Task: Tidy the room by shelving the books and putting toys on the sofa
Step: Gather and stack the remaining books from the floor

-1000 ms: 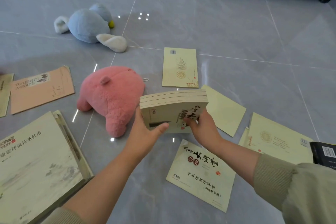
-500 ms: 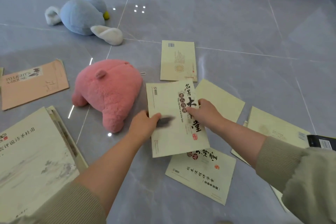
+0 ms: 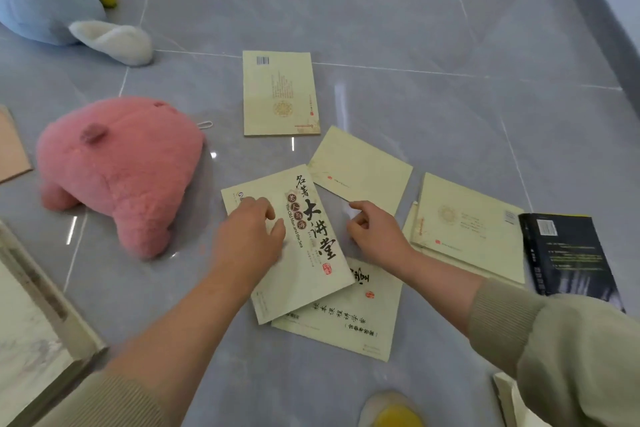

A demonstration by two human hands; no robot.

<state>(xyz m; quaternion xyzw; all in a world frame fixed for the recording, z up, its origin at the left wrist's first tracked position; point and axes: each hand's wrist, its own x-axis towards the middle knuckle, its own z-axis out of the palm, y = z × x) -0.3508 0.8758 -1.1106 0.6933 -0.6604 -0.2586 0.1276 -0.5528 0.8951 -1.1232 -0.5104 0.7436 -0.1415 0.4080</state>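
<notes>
The book (image 3: 311, 253) I held upright a second ago now lies flat on the floor (image 3: 381, 28), overlapping a second book (image 3: 346, 319). My left hand (image 3: 249, 236) rests on its cover, fingers relaxed. My right hand (image 3: 375, 236) has let go and holds nothing. I judge I'm stacking books, not shelving yet.

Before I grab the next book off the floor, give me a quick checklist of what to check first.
1. The left hand steadies the Old Man and the Sea book: ok, it rests on the cover.
2. The right hand is free to reach: ok, it holds nothing.
3. That book is squared with the book beneath: not ok, it lies askew across it.
4. The plain cream book is free to lift: cannot tell, its near corner meets the top cover.
5. Toys put away: not ok, the pink plush and the blue plush lie on the floor.
</notes>
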